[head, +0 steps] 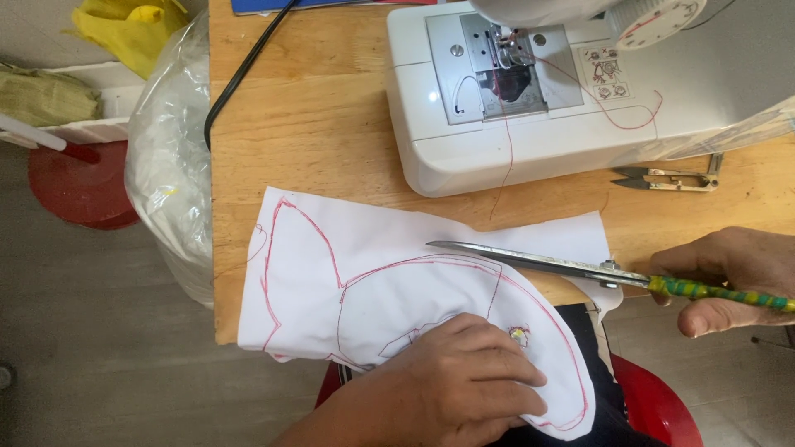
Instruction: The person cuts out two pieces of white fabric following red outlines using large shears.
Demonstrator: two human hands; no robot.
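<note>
A wooden counter (315, 124) carried a white sewing machine (530, 124). White cloth (373, 281) with red lines lay at its near edge. The left hand (464, 385) pressed flat on the cloth; the right hand (733, 277) gripped scissors (571, 266), blades together above it.

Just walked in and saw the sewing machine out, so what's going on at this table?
A person is working on a piece of white fabric marked with red stitched outlines, lying at the edge of a wooden table. The left hand presses the fabric down, while the right hand holds long scissors, blades shut, over it. A white sewing machine threaded in red sits behind, small thread snips beside it.
</note>
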